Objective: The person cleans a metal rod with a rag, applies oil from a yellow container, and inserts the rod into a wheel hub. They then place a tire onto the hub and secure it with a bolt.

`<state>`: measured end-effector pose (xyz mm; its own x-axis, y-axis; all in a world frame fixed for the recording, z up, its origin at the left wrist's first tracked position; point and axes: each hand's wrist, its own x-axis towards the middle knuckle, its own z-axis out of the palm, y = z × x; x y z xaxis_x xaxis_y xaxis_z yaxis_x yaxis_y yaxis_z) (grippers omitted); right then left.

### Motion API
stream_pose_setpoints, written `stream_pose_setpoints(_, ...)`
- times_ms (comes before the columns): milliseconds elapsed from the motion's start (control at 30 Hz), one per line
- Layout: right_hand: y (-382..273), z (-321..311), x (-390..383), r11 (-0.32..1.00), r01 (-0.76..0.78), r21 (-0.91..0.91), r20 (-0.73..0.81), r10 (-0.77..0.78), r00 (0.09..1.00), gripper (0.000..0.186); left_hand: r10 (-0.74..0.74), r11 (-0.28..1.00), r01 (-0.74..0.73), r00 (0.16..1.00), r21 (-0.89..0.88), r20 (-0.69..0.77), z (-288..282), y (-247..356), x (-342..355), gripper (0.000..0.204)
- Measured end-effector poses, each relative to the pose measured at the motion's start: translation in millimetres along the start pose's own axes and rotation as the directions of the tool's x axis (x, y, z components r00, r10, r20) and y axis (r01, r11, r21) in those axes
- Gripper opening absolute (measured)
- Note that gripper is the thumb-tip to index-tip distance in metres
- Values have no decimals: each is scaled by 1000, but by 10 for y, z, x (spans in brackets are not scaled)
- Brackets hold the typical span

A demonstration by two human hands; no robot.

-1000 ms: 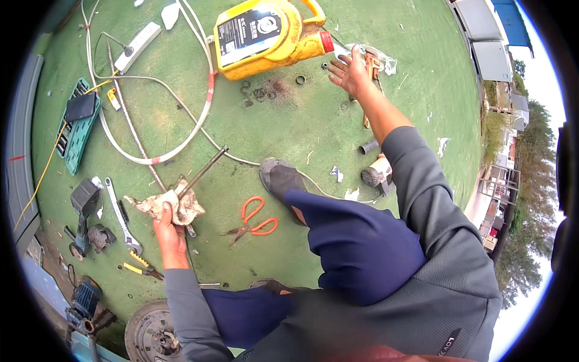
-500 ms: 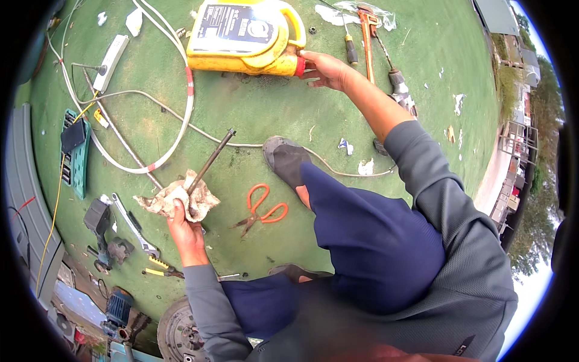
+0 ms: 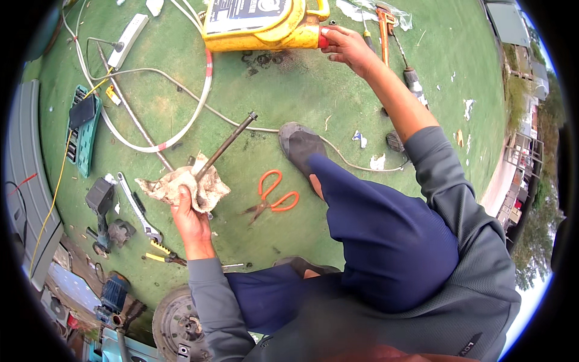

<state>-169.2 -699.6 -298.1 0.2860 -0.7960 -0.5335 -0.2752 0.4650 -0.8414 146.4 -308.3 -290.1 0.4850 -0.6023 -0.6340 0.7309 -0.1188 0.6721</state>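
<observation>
My left hand [image 3: 193,224] is closed around a crumpled, stained rag [image 3: 210,192]. From the rag's folds a dark metal rod [image 3: 228,145] slants up and to the right; its lower end is hidden in the cloth. At the far side a yellow plastic jug [image 3: 265,41] lies on its side with its handle to the right. My right hand [image 3: 350,49], arm stretched out, grips the jug's red cap [image 3: 323,38] with its fingers. Between my feet and the rag lie orange-handled scissors [image 3: 274,196].
Right of the jug are an orange pipe wrench [image 3: 385,39] and a power drill [image 3: 415,85]. A looped hose [image 3: 208,78], a power strip [image 3: 129,41] and a green tool case [image 3: 85,143] lie left. Nearer are an adjustable wrench [image 3: 137,208] and a round metal disc [image 3: 175,326].
The view has shifted, so most things sit higher and farther right. The jug has moved slightly away with my right hand on its cap, and more dark stain shows beside it.
</observation>
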Motion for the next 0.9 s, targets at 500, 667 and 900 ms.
stream_pose_setpoints(500, -1331, 277, -531, 534, 281, -798, -29, -499, 866, 48, 57, 998, -56, 997, -12, 48, 88, 78, -101, 40)
stream_pose_setpoints(667, -1738, 639, -760, 272, 332, -903, 197, -423, 884, 37, 42, 999, -41, 996, -16, 75, 143, 104, -159, 40)
stream_pose_setpoints(900, -1551, 575, -764, 231, 441, -868, 225, -608, 762, 32, 60, 998, -61, 996, 23, 60, 93, 105, -194, 39)
